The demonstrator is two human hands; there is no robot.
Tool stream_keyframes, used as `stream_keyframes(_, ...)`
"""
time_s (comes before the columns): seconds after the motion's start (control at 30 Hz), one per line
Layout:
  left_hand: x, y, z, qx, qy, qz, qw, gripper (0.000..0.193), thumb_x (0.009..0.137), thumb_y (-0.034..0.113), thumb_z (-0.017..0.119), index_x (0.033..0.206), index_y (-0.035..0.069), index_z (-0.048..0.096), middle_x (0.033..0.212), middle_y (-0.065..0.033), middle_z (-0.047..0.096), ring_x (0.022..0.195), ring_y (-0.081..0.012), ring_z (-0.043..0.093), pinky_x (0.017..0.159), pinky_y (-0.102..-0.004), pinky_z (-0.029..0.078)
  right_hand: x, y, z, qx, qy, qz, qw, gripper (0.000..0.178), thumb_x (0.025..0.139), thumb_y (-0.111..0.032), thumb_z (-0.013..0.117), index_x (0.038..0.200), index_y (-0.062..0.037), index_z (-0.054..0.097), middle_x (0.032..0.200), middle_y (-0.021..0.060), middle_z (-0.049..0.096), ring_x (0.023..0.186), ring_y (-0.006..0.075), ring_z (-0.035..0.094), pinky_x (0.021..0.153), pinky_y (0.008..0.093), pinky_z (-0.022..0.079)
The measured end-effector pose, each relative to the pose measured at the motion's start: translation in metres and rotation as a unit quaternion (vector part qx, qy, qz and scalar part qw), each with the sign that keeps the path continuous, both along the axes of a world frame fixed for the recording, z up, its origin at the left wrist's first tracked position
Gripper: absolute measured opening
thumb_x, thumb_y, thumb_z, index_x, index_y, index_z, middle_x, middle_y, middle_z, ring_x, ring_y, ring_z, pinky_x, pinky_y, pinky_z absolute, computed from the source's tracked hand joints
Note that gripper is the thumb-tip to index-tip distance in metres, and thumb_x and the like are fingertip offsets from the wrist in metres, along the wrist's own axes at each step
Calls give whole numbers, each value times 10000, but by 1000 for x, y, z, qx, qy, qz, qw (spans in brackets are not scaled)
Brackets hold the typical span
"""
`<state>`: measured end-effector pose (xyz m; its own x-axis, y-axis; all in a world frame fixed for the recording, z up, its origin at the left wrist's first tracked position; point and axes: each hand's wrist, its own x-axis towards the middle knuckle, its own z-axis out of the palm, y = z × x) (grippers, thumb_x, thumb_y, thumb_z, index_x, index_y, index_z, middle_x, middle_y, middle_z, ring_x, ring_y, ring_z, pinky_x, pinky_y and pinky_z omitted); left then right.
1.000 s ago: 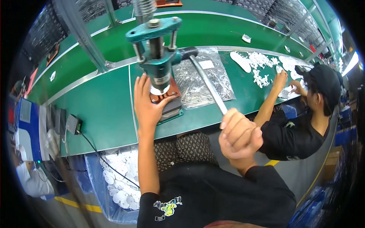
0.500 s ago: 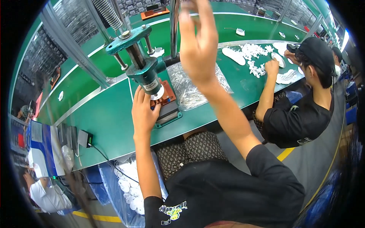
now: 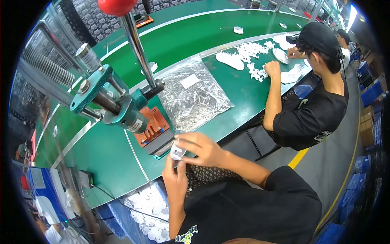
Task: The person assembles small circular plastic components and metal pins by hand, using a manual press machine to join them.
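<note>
Just in front of the press, both my hands meet at a small white plastic part [image 3: 177, 151] with dark cutouts. My left hand [image 3: 175, 179] pinches it from below between thumb and fingers. From the right, my right hand [image 3: 205, 150] has its bent fingers around the part's upper side, slightly blurred and covering some of it. The teal hand press [image 3: 124, 110] stands past my hands to the left, its lever [image 3: 138, 49] upright with a red knob [image 3: 118, 5] on top. Beneath the press head, an orange fixture [image 3: 152, 126] sits on a dark base, with no hand on it.
A clear bag of thin metal pieces [image 3: 195, 101] lies right of the press. White parts [image 3: 252, 55] spread along the green bench, where a co-worker [image 3: 315, 93] sits. A blue-lined container of white discs [image 3: 148, 207] stands below the bench edge; a small black box [image 3: 86, 178] trails a cable.
My right hand has left the raised lever and come down to the front. My left hand has moved from the fixture toward me with the white part. The view has shifted.
</note>
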<state>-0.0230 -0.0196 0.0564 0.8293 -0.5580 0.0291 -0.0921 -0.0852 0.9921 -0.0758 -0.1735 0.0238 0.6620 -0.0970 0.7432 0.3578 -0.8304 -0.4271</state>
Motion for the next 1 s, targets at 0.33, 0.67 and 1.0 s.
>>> stream_keyframes(0.33, 47, 172, -22, 130, -296, 350, 879, 206, 978, 28, 457, 1011, -70, 635, 930, -142, 644, 879, -269, 630, 814, -365, 511, -16, -300, -21, 75, 87, -514, 850, 546, 736, -109, 771, 1213, 38, 550, 1155, 259, 609, 1100, 426, 571, 931, 444, 477)
stream_keyframes(0.67, -41, 360, -219, 507, -81, 379, 770, 332, 1015, 240, 497, 1014, -57, 645, 910, -205, 672, 820, -283, 633, 756, -372, 501, -8, -298, -21, -5, 231, -520, 822, 387, 733, -158, 772, 1076, -18, 661, 1073, 197, 662, 995, 381, 635, 871, 464, 513)
stream_keyframes(1.0, -107, 356, -347, 534, 0, 246, 809, 624, 815, 287, 717, 1319, -14, 506, 1191, -265, 577, 1107, -415, 546, 973, -461, 422, -8, -296, -29, -13, 215, -478, 852, 364, 744, -147, 763, 1067, -8, 667, 1094, 211, 659, 1058, 375, 610, 946, 442, 475)
